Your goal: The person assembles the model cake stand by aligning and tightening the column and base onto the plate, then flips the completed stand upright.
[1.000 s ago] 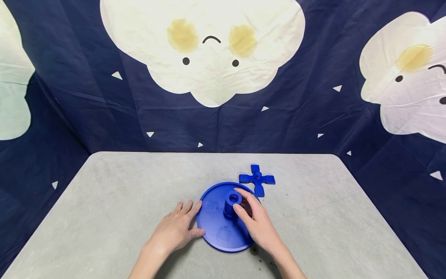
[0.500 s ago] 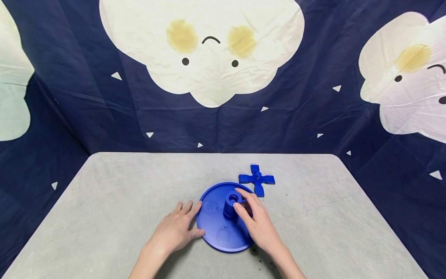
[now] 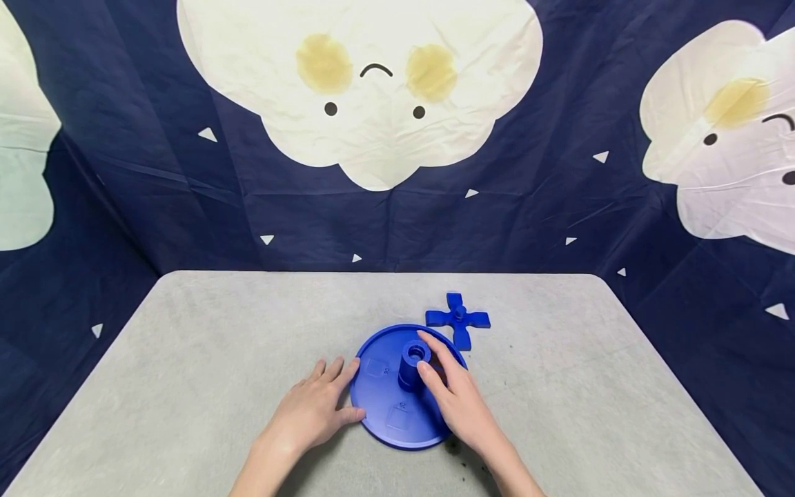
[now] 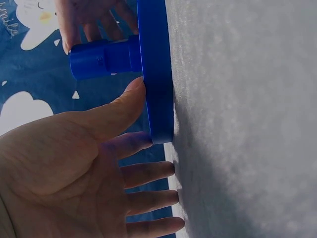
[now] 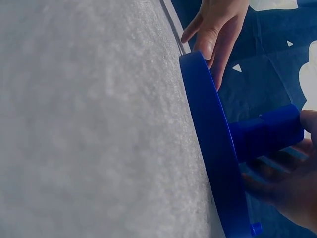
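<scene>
A round blue disc [image 3: 379,407] with a raised rim lies flat on the table, and a hollow blue post [image 3: 408,373] stands upright at its middle. Around the post's upper end curve the thumb and index finger of my right hand [image 3: 462,400]; the thumb tip touches it in the right wrist view. My left hand [image 3: 313,404] rests at the disc's left edge, thumb and index finger against the rim, the other fingers spread on the table. Behind the disc, to the right, lies a blue cross-shaped piece [image 3: 458,319] with a short peg at its centre.
The grey table [image 3: 205,345] has rounded far corners. A dark blue cloth [image 3: 397,235] printed with clouds hangs behind it and along both sides. Some small dark specks mark the table beside the right wrist.
My right index finger and thumb have shifted slightly at the post's top, the index finger a little outward. The left hand, disc and cross-shaped piece keep their places.
</scene>
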`<state>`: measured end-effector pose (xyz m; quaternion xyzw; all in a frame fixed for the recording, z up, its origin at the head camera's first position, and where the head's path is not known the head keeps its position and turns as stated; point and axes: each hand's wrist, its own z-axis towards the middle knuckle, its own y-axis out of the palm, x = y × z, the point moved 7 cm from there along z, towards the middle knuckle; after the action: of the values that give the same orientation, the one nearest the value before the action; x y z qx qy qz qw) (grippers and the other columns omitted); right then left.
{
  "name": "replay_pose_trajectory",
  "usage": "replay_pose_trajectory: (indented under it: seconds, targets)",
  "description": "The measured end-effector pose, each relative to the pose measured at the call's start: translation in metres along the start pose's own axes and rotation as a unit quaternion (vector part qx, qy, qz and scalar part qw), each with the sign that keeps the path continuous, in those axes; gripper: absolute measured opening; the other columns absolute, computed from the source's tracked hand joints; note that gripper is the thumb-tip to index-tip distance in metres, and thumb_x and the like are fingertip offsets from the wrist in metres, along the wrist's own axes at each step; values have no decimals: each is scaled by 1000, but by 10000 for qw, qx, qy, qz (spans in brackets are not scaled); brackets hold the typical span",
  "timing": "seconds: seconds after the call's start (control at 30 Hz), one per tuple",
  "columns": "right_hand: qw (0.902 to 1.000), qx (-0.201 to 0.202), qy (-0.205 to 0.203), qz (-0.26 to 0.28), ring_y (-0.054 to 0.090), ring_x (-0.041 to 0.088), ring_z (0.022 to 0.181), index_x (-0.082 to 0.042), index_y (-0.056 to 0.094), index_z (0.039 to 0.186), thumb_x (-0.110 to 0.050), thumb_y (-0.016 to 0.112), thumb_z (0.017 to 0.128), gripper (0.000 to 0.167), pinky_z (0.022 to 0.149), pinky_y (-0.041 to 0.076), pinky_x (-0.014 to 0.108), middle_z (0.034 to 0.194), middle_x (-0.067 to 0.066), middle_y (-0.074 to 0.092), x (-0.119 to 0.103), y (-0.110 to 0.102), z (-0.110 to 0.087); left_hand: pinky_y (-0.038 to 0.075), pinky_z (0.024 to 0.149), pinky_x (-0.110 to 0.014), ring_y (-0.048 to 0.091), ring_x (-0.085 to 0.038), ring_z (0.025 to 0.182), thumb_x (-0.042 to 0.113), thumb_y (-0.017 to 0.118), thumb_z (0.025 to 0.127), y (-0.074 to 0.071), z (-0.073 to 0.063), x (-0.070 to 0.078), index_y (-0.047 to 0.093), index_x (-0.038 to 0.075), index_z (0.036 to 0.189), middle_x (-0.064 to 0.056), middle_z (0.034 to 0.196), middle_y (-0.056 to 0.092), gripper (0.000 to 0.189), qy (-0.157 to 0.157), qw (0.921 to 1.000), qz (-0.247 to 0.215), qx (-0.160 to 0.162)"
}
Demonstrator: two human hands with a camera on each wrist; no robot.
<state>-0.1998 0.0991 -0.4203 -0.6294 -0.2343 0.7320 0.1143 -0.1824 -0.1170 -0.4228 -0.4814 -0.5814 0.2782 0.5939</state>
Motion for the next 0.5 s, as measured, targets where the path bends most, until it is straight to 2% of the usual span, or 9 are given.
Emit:
replay_pose_trajectory:
  seconds: [0.07,0.17,0.33,0.43,0.5]
  targets:
    - [9999,-82,45,116,44,12,149,-51,43,149,-41,53,107,44,122,40,48,158,-13,48,1,1,0,38,112,-72,36,-54,148,45,77,88,0,0,0,47,12,155,-23,159,45,80,3,10000,1,4]
    - [9997,-97,53,200,49,11,145,-48,45,148,-38,54,107,43,119,44,41,156,-11,50,2,1,0,39,112,-72,36,-54,148,45,77,88,0,0,0,48,12,155,-23,159,46,80,15,10000,11,19]
    - [9995,47,-43,313,64,10,121,-37,53,145,-31,57,107,39,103,52,24,143,-4,62,2,1,1,39,111,-72,36,-54,148,46,77,88,0,0,1,48,12,155,-23,159,46,80,28,10000,19,24]
    - [9994,117,-43,332,66,7,109,-35,56,142,-29,59,106,37,96,53,20,134,-4,66,3,1,2,39,112,-72,36,-54,148,46,77,88,0,0,0,47,12,155,-23,159,45,80,14,10000,7,-2]
    - [9994,145,-44,306,66,5,107,-36,56,141,-28,59,106,36,95,53,20,132,-4,67,3,1,3,38,112,-72,36,-54,149,46,77,88,0,0,0,47,12,155,-23,159,45,80,1,10000,-2,-23]
